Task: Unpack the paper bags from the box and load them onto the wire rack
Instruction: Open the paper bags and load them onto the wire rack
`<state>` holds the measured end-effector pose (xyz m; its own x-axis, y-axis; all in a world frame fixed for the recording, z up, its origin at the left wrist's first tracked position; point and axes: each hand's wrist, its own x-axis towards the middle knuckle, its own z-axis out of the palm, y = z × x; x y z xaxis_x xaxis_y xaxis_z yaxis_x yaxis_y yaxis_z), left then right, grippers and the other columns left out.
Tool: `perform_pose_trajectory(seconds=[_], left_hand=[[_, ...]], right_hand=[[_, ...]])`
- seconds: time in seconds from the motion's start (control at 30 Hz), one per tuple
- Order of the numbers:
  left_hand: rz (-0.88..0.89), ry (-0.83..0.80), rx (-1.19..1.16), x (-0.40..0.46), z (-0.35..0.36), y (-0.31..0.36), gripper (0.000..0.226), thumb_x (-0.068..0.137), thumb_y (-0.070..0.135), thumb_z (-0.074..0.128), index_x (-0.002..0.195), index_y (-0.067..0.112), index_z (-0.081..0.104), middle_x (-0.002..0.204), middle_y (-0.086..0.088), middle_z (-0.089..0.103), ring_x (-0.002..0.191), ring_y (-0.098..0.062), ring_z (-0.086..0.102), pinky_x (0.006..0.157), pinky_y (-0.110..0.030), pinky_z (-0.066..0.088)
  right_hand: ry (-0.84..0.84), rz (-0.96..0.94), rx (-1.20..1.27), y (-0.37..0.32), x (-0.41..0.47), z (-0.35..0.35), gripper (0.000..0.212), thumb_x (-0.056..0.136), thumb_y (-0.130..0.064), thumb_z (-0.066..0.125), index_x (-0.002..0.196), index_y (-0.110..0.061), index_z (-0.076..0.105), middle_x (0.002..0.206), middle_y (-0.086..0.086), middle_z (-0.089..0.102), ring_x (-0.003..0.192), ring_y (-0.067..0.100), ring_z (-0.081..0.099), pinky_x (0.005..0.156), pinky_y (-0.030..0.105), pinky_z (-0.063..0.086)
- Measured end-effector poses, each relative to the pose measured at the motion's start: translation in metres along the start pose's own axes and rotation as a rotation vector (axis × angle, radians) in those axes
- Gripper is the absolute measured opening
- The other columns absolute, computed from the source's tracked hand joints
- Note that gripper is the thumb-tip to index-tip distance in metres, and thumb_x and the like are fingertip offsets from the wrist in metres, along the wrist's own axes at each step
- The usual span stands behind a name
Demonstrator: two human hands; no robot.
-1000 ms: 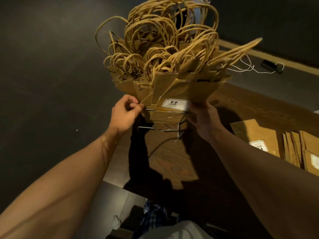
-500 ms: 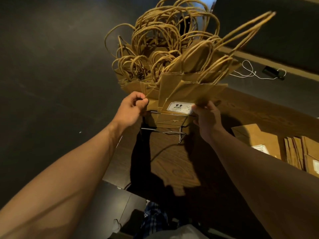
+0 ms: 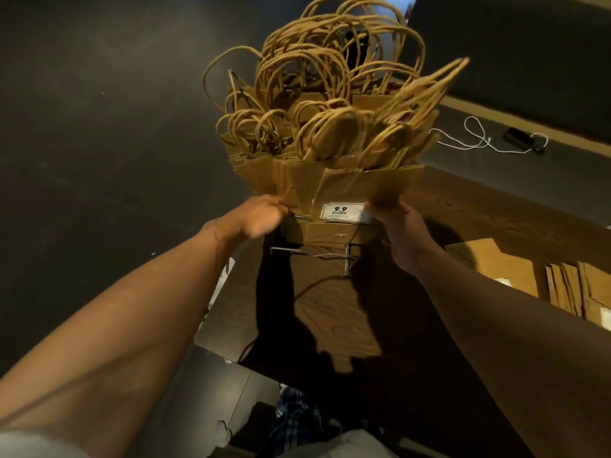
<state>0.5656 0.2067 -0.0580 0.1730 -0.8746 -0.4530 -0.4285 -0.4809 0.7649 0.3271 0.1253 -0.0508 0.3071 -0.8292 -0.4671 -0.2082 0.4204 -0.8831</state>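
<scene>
Hidden, blurred and cropped parts

The wire rack [image 3: 317, 254] is mostly covered by the paper bags [image 3: 334, 186]; fingertips of both hands sit behind them, the small print on the label [image 3: 342, 213] is illegible, the handles [image 3: 334, 77] smear, and the flat bags [image 3: 582, 289] are cropped at the right edge.

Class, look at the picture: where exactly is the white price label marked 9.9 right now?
In the head view, the white price label sits just right of centre on the front paper bag in the wire rack, between the left hand and the right hand.
</scene>
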Motion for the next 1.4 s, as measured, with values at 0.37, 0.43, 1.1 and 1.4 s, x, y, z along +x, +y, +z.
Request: perform_pose_trajectory(seconds=[0.37,0.43,1.1,1.4], left_hand=[[0.169,0.257,-0.112,-0.005,0.006,-0.034,0.022,0.095,0.031,0.063,0.075,0.033,0.070,0.080,0.007,0.068,0.084,-0.017,0.063,0.086,-0.036,0.046],[0.101,0.166,-0.042,0.000,0.004,-0.037,0.028,0.099,0.029,0.058,0.072,0.026,0.067,0.073,0.009,0.061,0.075,-0.011,0.056,0.082,-0.035,0.045],[0.204,0.456,0.206,-0.016,0.009,-0.030,0.028,0.099,0.038,0.057,0.081,0.018,0.062,0.082,-0.002,0.066,0.083,-0.021,0.063,0.072,-0.031,0.045],[0.120,0.338,0.135,-0.013,0.007,-0.041,0.034,0.104,0.035,0.046,0.092,0.011,0.067,0.091,-0.006,0.069,0.090,-0.023,0.065,0.084,-0.038,0.049]], right_hand=[[0.069,-0.129,-0.017,0.018,0.008,0.007,0.022,0.075,-0.038,0.076,0.085,-0.019,0.072,0.108,0.027,0.065,0.107,0.049,0.058,0.094,0.066,0.045],[0.090,-0.126,0.005,0.019,0.006,0.012,0.015,0.072,-0.039,0.076,0.079,-0.026,0.072,0.112,0.031,0.061,0.109,0.052,0.055,0.094,0.067,0.044],[0.140,-0.120,-0.042,0.023,0.015,0.030,0.013,0.088,-0.023,0.069,0.077,-0.029,0.067,0.085,-0.009,0.067,0.086,0.014,0.061,0.070,0.031,0.049],[0.167,-0.090,-0.280,0.027,0.022,0.029,0.015,0.085,-0.042,0.069,0.089,-0.028,0.066,0.092,0.000,0.070,0.087,0.020,0.067,0.078,0.037,0.056]])
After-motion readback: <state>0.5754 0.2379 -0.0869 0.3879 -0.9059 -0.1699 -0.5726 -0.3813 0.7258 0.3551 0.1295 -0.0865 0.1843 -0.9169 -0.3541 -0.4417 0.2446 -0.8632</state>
